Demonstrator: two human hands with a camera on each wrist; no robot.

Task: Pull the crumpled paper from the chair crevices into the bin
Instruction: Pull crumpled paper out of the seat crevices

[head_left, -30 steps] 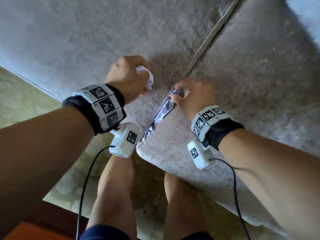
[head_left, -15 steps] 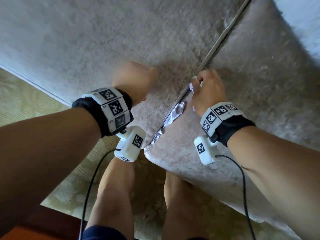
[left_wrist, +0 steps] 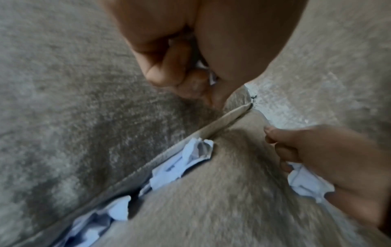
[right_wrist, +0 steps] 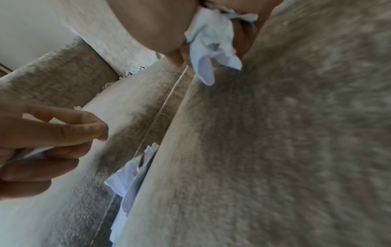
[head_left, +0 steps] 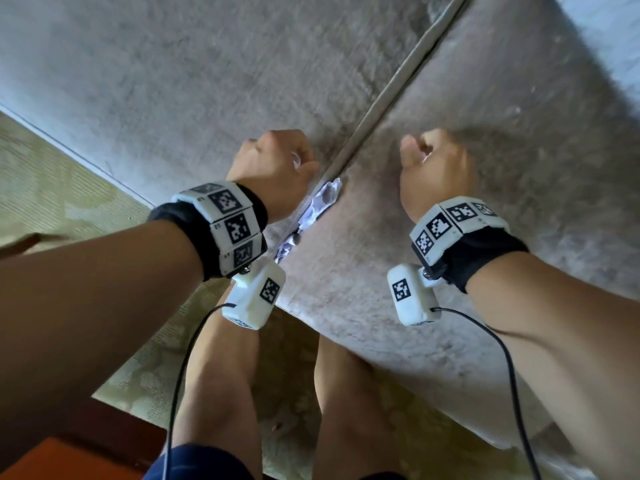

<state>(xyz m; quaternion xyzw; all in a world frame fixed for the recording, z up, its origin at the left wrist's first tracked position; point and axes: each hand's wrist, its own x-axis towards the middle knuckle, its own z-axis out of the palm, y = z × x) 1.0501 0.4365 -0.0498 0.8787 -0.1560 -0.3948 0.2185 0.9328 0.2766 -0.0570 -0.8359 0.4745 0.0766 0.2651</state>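
Observation:
White crumpled paper [head_left: 320,202] is stuffed in the crevice between the grey seat cushion [head_left: 450,168] and the chair's side panel [head_left: 173,81]; it shows as several wads [left_wrist: 190,155] in the left wrist view and as a strip [right_wrist: 131,175] in the right wrist view. My left hand [head_left: 277,161] is a fist just left of the crevice, gripping a paper wad [left_wrist: 208,73] that barely shows. Above the cushion, my right hand [head_left: 433,164] grips another white paper piece [right_wrist: 211,43]. No bin is in view.
A beige patterned rug [head_left: 69,188] covers the floor left of and under the chair. My bare legs [head_left: 221,393] stand against the cushion's front edge. Camera cables [head_left: 180,375] hang from both wrists. A reddish floor strip [head_left: 52,455] lies at the bottom left.
My right hand pulled a paper piece out of the crevice and lifted it away to the right over the cushion. My left hand closed tighter on its wad and shifted slightly right.

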